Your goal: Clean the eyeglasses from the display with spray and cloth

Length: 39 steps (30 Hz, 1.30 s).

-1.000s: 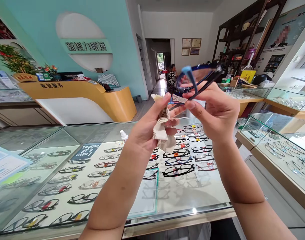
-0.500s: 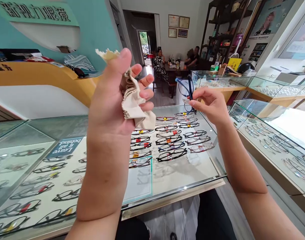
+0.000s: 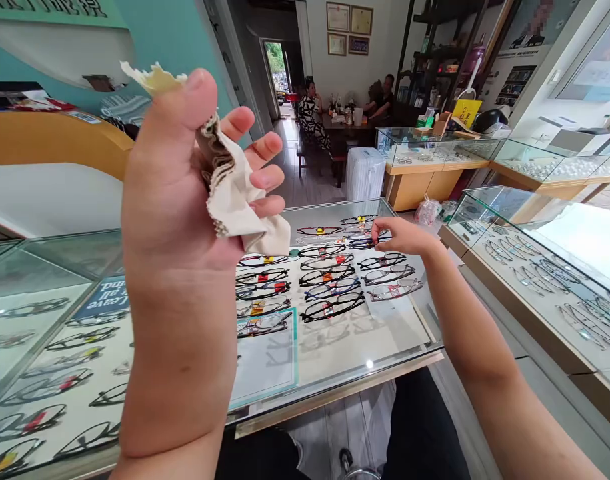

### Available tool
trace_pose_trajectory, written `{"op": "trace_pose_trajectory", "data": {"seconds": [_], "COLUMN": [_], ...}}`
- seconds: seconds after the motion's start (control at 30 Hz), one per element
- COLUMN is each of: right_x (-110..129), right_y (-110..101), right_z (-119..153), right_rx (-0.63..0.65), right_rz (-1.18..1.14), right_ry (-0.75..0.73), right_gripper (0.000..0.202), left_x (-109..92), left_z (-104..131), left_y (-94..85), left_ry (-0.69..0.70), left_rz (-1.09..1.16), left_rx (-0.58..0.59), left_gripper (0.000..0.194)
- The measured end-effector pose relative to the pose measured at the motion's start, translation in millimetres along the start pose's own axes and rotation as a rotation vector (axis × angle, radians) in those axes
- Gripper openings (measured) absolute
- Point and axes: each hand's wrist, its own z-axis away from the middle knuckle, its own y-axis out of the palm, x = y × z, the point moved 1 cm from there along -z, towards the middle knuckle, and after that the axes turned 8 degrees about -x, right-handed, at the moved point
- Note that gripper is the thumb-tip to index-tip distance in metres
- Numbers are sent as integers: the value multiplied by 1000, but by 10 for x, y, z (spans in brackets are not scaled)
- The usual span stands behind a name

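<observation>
A crumpled cream cleaning cloth (image 3: 249, 200) with zigzag edges is gripped in my left hand (image 3: 172, 180), which is raised high in front of me with its fingers curled. Lower and farther out, my right hand (image 3: 402, 237) pinches a pair of dark eyeglasses (image 3: 365, 243) at one end. These eyeglasses are down on the glass counter top (image 3: 329, 367), among rows of other frames. Just nearer to me than the right hand lies a black pair of eyeglasses (image 3: 382, 261). Several frames in the rows carry red or yellow tags on their lenses.
More eyeglasses (image 3: 55, 380) show at the left of the counter. Another glass display case (image 3: 535, 267) stands on the right. Beyond the counter are a wrapped pale suitcase (image 3: 365, 172) and a table (image 3: 349, 125) with people seated at it.
My right hand has gone down from mid-air to the counter top with the eyeglasses, which now lie among the rows. The left hand, cloth still in it, appears farther left in view.
</observation>
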Motion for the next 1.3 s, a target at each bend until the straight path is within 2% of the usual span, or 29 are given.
{"op": "trace_pose_trajectory", "data": {"seconds": [0.1, 0.23, 0.47, 0.77, 1.1, 1.3], "right_x": [-32, -70, -70, -111, -140, -117], "right_y": [39, 78, 142, 209, 269, 232], "right_z": [-23, -51, -67, -88, -105, -101], "right_rx": [67, 125, 210, 190, 186, 182], "right_rz": [133, 198, 314, 407, 417, 421], "right_ry": [59, 109, 117, 147, 116, 112], "right_gripper": [17, 18, 19, 27, 29, 20], "left_x": [15, 38, 50, 60, 36, 66], "left_z": [-5, -12, -33, -50, -39, -67], "left_y": [6, 37, 67, 53, 68, 48], "left_ry": [15, -1, -26, -32, -34, -36], "left_rz": [-8, -27, -19, -5, 9, 8], "left_rx": [-9, -35, -65, -69, -77, -54], "left_gripper": [34, 35, 34, 31, 41, 42]}}
